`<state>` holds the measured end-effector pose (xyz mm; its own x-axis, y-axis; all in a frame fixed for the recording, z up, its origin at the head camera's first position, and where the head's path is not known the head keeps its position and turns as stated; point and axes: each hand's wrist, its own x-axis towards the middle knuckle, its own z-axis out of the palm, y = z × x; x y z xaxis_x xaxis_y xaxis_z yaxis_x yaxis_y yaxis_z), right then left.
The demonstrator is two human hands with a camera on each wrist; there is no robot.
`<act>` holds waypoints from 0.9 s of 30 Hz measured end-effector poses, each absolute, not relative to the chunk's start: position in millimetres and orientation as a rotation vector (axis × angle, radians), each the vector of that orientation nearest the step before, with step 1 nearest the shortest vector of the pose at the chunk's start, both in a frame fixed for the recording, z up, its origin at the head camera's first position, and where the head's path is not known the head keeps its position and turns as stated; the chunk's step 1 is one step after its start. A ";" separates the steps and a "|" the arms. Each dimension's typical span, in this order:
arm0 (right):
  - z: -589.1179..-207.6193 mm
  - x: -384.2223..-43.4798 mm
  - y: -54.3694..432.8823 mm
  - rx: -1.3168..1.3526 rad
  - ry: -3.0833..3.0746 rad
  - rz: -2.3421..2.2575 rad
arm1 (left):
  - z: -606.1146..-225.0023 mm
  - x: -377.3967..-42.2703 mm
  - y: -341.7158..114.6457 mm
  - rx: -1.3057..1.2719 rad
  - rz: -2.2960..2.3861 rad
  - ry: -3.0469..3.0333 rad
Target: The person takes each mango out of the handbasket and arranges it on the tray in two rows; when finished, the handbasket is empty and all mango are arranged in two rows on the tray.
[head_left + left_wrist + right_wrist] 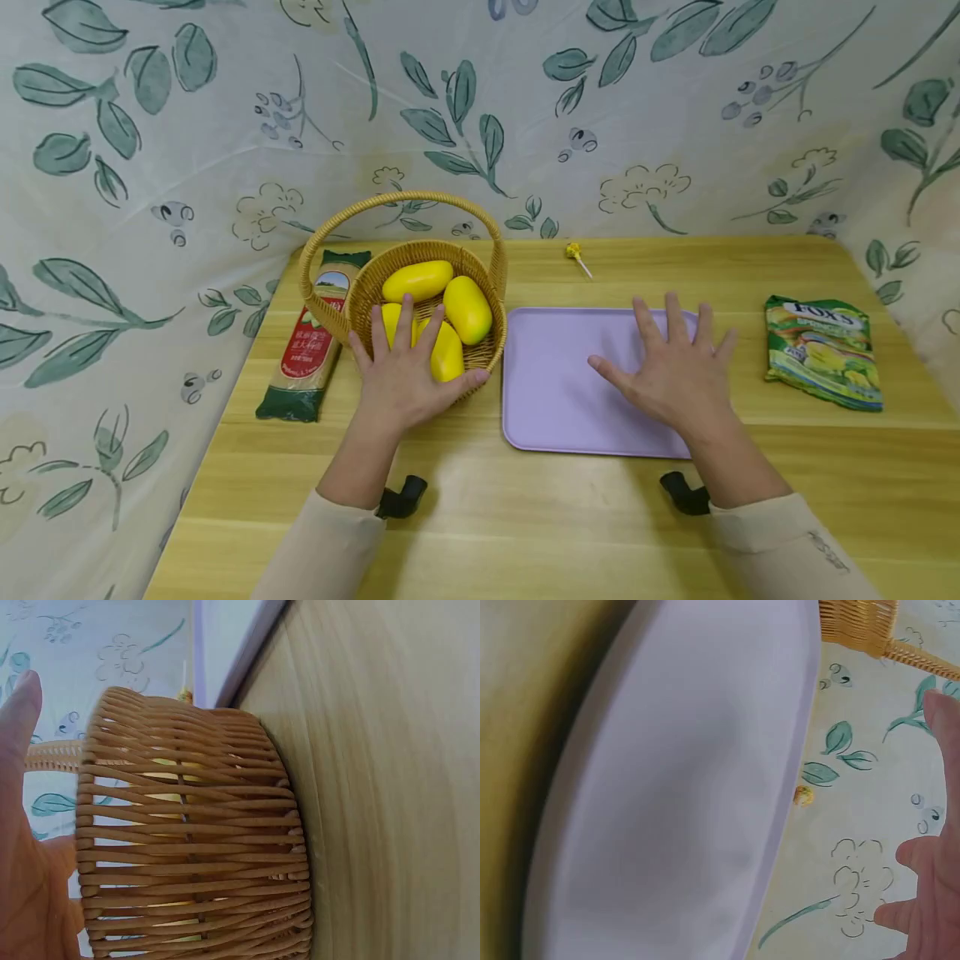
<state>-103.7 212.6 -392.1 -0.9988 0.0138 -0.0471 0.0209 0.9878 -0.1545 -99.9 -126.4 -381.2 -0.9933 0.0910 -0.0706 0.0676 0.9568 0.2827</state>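
Observation:
My left hand (401,375) is spread with straight fingers over the near side of a wicker basket (366,279). Inside the basket lie several yellow mangoes (467,310), partly hidden by my fingers. In the left wrist view the woven basket wall (187,847) stands close to the palm; nothing is gripped. My right hand (678,375), fingers also spread, hovers over the right part of a lilac tray (558,383). The right wrist view shows the bare tray surface (682,765) beside the thumb and fingers (949,750), with nothing held.
A pack of spaghetti (303,350) lies left of the basket, partly behind its handle. Behind the tray rests a yellow lollipop (574,252). A green Fox's candy bag (823,354) lies to the right on the wooden table (480,533). A leaf-patterned cloth (525,125) hangs behind.

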 end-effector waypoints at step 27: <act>-391.3 -41.0 111.6 -0.623 3.084 -0.877 | -432.3 -57.1 -152.5 -0.507 1.904 2.901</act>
